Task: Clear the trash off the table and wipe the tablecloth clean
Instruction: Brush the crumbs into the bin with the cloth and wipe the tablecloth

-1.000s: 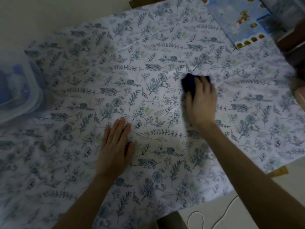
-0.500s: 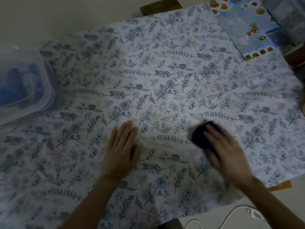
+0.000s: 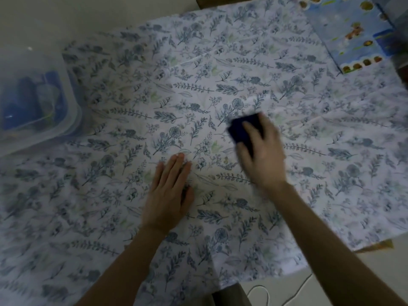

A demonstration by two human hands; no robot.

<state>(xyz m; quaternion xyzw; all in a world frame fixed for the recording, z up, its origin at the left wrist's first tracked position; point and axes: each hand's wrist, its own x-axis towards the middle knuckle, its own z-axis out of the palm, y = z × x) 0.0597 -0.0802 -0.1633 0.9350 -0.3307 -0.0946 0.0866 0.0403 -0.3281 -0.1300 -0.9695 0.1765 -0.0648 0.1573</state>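
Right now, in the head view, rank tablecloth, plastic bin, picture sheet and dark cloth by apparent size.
1. tablecloth
2. plastic bin and picture sheet: alike, both cropped by the frame
3. dark cloth, partly under the right hand

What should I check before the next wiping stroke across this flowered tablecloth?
1. Left hand lies flat on the tablecloth, pinning it: ok.
2. Right hand holds the dark blue cloth down on the fabric: ok.
3. Loose trash on the fabric in view: none shows: ok.
4. Picture booklet lies at the far right corner, apart from the cloth: ok.
5. Clear plastic bin sits at the left, apart from both hands: ok.
6. Stains left to wipe: cannot tell, since the picture is dim and blurred.
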